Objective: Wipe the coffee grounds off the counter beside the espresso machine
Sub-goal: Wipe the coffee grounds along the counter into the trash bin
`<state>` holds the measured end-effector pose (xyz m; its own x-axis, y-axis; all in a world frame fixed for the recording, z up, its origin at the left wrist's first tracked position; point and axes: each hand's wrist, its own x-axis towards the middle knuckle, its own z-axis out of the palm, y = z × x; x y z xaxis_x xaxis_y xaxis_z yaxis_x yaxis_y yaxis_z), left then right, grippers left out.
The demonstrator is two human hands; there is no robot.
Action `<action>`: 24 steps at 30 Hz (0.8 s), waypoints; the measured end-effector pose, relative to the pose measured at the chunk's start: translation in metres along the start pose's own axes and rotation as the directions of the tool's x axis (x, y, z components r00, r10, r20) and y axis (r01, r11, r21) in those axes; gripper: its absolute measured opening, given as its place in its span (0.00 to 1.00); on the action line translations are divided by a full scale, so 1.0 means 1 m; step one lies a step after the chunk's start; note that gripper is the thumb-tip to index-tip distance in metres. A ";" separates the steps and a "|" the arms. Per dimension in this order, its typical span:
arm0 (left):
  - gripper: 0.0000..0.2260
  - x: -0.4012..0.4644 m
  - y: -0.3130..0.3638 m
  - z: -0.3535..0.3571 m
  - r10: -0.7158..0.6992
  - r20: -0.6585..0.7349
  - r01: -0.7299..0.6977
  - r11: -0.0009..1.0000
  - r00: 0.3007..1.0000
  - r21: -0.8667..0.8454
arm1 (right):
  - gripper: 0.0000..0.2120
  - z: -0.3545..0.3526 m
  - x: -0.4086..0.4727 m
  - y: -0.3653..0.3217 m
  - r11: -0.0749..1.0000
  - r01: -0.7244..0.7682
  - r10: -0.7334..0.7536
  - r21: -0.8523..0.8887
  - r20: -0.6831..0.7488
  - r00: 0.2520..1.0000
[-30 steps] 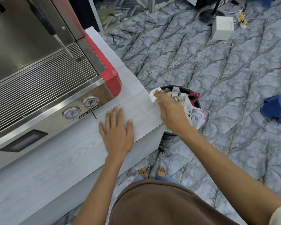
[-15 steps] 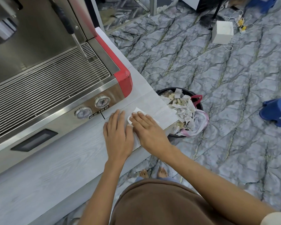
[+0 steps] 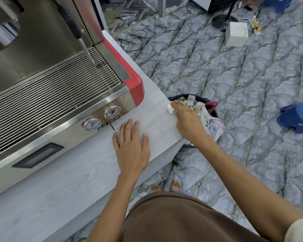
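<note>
Right hand (image 3: pixel 187 119) sits at the far edge of the counter (image 3: pixel 63 186), fingers pressed down on a small white tissue (image 3: pixel 170 107); most of the tissue is hidden under the fingers, so whether they curl round it I can't tell. Tissue is at the counter's edge, right above the trash bin (image 3: pixel 215 111). Left hand (image 3: pixel 131 145) lies flat on the counter, fingers straight and spread, holding nothing, just in front of the espresso machine (image 3: pixel 59 95) near its two gauges (image 3: pixel 101 117).

Bin: black, on the floor against the counter side, lined with a white/pink plastic bag (image 3: pixel 216 126), filled to the rim with crumpled white paper (image 3: pixel 198 107). Red bag handle sticks up at its far side.

No grounds discernible on the counter at this resolution.

Floor: blue stool (image 3: pixel 297 117) well apart to the right, white box (image 3: pixel 236 34) further back by cables.
</note>
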<state>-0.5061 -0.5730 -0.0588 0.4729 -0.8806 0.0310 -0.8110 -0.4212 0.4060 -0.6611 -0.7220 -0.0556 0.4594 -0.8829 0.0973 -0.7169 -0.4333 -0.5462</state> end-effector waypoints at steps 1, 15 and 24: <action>0.26 0.000 0.000 0.000 0.003 0.001 -0.003 1.000 1.000 0.008 | 0.20 -0.007 0.000 0.003 0.999 -0.015 0.015 0.035 -0.007 1.000; 0.28 0.000 0.000 -0.002 -0.002 0.015 0.003 0.998 1.000 -0.059 | 0.21 0.037 -0.083 -0.043 0.963 0.257 -0.258 -0.077 -0.003 0.966; 0.30 -0.001 -0.001 -0.003 0.022 0.030 -0.020 0.999 0.999 -0.046 | 0.20 0.021 -0.078 -0.023 0.972 0.137 -0.150 -0.189 -0.056 0.987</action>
<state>-0.5046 -0.5704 -0.0565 0.4447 -0.8956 0.0122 -0.8039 -0.3930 0.4465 -0.6696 -0.6396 -0.0677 0.5320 -0.8164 0.2247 -0.7331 -0.5769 -0.3603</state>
